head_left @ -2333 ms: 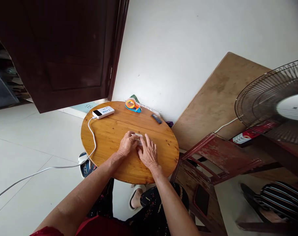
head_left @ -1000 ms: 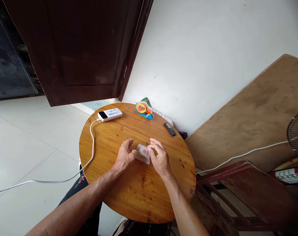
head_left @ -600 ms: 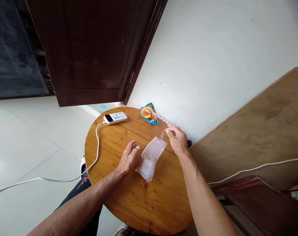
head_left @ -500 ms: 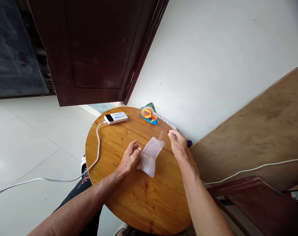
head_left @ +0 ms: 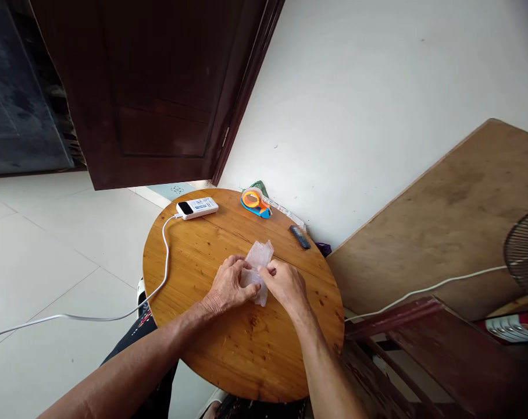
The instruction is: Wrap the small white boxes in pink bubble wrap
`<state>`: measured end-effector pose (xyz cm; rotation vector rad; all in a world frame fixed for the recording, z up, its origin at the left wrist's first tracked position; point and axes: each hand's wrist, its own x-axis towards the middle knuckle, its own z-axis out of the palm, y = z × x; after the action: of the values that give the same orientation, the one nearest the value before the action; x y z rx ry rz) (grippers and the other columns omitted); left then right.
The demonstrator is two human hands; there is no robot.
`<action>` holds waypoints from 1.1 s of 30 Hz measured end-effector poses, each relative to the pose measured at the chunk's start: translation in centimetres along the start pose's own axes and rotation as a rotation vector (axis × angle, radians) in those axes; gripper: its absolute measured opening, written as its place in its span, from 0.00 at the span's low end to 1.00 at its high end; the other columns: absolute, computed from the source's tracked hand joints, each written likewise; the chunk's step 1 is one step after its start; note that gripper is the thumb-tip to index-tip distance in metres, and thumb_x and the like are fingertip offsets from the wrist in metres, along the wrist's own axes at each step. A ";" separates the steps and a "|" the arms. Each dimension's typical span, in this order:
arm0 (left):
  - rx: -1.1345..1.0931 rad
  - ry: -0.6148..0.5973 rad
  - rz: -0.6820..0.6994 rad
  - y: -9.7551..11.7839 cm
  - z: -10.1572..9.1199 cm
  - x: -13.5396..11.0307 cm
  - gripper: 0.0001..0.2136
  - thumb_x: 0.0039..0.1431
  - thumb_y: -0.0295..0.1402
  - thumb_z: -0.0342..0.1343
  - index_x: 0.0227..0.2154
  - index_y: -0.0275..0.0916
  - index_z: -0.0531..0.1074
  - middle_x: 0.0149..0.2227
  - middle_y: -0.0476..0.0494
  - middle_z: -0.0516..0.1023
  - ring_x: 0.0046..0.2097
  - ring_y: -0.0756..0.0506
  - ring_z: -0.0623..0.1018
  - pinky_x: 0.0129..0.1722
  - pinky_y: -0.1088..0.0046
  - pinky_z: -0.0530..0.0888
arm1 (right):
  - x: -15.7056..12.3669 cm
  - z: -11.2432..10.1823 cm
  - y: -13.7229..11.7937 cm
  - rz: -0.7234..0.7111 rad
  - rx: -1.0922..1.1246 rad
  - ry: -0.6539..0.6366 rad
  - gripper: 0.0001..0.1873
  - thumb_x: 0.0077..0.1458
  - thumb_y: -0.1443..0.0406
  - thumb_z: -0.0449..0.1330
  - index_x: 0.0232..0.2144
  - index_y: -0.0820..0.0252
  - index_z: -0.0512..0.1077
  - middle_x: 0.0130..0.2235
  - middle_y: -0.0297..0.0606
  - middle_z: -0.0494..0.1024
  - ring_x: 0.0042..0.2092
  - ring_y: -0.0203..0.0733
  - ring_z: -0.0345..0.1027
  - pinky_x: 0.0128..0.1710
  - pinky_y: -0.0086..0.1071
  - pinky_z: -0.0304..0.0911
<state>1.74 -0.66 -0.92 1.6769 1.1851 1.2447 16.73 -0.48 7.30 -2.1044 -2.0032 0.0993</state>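
Observation:
A small piece of clear, pinkish-white bubble wrap (head_left: 260, 254) lies creased on the round wooden table, in front of me. My left hand (head_left: 234, 282) rests over its left side, with fingers curled on top and the thumb along the near part. From the right, my right hand (head_left: 284, 284) pinches at the middle of the wrap, its thumb and forefinger pressed together. The fingers hide part of the wrap, and I cannot tell whether anything is inside. Beyond my right hand lies a dark, slim object (head_left: 299, 237), partly blurred out.
A white power bank (head_left: 198, 208) with a charging cable (head_left: 166, 256) sits at the table's far left. An orange and blue tape dispenser (head_left: 256, 203) stands at the far edge, by the wall. The round table (head_left: 246, 361) ends near my legs. A fan (head_left: 525, 250) is at right.
My right hand has moved left and nearer, from beside the dark object onto the bubble wrap. My left hand has shifted over the wrap and closed on it. The dark object now shows.

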 end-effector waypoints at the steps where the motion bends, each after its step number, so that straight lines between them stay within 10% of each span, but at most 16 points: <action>1: 0.019 0.004 -0.006 -0.1 0.0 0.1 0.09 0.46 0.32 0.60 0.33 0.39 0.74 0.48 0.41 0.75 0.50 0.40 0.74 0.53 0.62 0.71 | 0.0 0.3 0.5 0.008 -0.010 0.012 0.14 0.55 0.59 0.56 0.21 0.55 0.73 0.25 0.38 0.79 0.29 0.42 0.70 0.27 0.31 0.49; 6: 0.051 0.201 -0.245 -1.2 -0.9 1.4 0.04 0.48 0.27 0.53 0.21 0.39 0.70 0.35 0.45 0.78 0.37 0.45 0.77 0.42 0.68 0.74 | -1.4 2.1 5.7 0.077 0.149 0.100 0.18 0.56 0.56 0.51 0.21 0.56 0.72 0.22 0.35 0.76 0.26 0.42 0.67 0.25 0.30 0.51; 10: 0.072 0.383 -0.214 -1.4 -1.8 1.8 0.04 0.51 0.30 0.52 0.27 0.39 0.71 0.40 0.42 0.78 0.45 0.42 0.76 0.48 0.65 0.72 | -3.0 3.6 8.7 0.163 0.174 0.128 0.17 0.53 0.55 0.53 0.21 0.55 0.73 0.23 0.36 0.77 0.26 0.43 0.69 0.26 0.31 0.55; 16: 0.166 0.172 0.342 0.9 -2.2 -0.2 0.15 0.59 0.42 0.52 0.44 0.40 0.74 0.54 0.38 0.74 0.58 0.37 0.68 0.58 0.57 0.65 | -4.7 1.3 6.6 -0.103 0.344 0.471 0.15 0.59 0.57 0.52 0.38 0.57 0.75 0.39 0.43 0.81 0.40 0.46 0.74 0.43 0.37 0.66; 19: 0.306 -0.046 0.549 1.5 -1.9 -1.0 0.21 0.61 0.44 0.52 0.54 0.40 0.69 0.52 0.39 0.77 0.63 0.35 0.63 0.61 0.53 0.58 | -4.4 0.2 3.7 -0.299 0.416 0.357 0.16 0.64 0.60 0.49 0.47 0.57 0.73 0.48 0.44 0.79 0.50 0.46 0.72 0.51 0.37 0.65; 26: 0.613 0.093 0.076 0.4 -2.2 0.2 0.20 0.70 0.42 0.39 0.43 0.40 0.75 0.43 0.37 0.82 0.57 0.34 0.71 0.58 0.48 0.56 | -1.6 2.1 2.6 -0.281 0.329 0.051 0.20 0.66 0.56 0.47 0.45 0.60 0.73 0.43 0.45 0.80 0.46 0.49 0.72 0.47 0.39 0.65; 33: 0.466 0.083 -0.117 0.7 -3.3 1.1 0.26 0.70 0.44 0.34 0.26 0.40 0.73 0.28 0.42 0.80 0.39 0.41 0.77 0.46 0.62 0.66 | -7.7 0.4 3.2 -0.637 0.392 -0.123 0.17 0.64 0.61 0.54 0.24 0.57 0.75 0.31 0.36 0.74 0.39 0.41 0.66 0.42 0.35 0.60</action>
<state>-1.17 0.26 1.00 1.8594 1.6973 1.0251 19.27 -8.20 5.33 -1.1940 -2.3832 0.4693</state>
